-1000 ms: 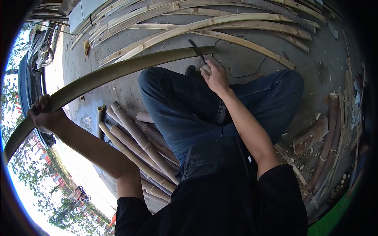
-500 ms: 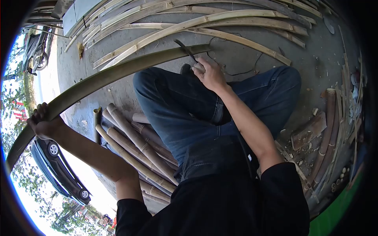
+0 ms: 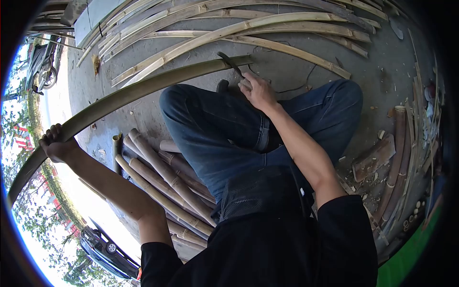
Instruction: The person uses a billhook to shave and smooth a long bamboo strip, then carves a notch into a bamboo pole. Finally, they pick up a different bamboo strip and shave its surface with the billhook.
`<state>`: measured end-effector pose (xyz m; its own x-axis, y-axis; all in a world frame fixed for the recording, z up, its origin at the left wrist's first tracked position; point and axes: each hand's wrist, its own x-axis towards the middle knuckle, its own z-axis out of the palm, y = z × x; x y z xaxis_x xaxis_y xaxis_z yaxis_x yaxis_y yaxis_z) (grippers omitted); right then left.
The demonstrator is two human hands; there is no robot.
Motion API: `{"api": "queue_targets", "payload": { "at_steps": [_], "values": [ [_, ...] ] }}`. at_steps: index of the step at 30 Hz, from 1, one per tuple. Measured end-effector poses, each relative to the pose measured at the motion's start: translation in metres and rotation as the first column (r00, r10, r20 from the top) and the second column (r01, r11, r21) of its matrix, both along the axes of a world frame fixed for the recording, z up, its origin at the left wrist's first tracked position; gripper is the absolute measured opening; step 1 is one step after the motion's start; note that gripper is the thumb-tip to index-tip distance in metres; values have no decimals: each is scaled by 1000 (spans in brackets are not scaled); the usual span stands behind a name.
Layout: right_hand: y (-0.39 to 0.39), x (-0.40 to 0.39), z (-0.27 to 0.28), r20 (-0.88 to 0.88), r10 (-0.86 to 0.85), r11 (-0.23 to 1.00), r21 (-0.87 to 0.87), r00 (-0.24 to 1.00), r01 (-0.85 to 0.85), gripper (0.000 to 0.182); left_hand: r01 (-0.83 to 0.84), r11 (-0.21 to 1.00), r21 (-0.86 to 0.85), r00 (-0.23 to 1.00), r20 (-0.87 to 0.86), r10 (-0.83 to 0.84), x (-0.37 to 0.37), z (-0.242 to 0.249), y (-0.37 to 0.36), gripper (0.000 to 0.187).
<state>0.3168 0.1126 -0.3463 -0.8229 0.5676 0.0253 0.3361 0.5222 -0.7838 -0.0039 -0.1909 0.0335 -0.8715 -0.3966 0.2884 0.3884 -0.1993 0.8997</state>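
Note:
A long greenish bamboo strip [image 3: 148, 86] arcs from the far left edge to beyond the crossed knees. Near its left end my left hand [image 3: 58, 145] is wrapped round it. Closed round the handle of a dark curved blade, my right hand [image 3: 258, 92] is just below the strip's far end. The blade [image 3: 230, 63] lies across the strip close to that end; whether it touches is hard to tell. Much of the blade's handle is hidden in my fingers.
Split bamboo strips [image 3: 248, 26] lie on the floor ahead. Bamboo poles [image 3: 167, 177] are at the left of the legs. A wooden block [image 3: 374, 158] and more poles [image 3: 396, 162] lie at the right. A motorcycle [image 3: 45, 64] and a car [image 3: 107, 251] are outside.
My left hand and the strip have shifted slightly right in view. My right hand has moved a little right and down, with the blade in it. The car outside has moved down and right.

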Motion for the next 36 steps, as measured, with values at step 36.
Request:
{"api": "queue_targets", "payload": {
  "at_steps": [36],
  "values": [
    [-25,-18,-12,73,-345,921,-168,936,352,44,-181,983,13,983,0,181,-28,23,74,29]
  ]
}}
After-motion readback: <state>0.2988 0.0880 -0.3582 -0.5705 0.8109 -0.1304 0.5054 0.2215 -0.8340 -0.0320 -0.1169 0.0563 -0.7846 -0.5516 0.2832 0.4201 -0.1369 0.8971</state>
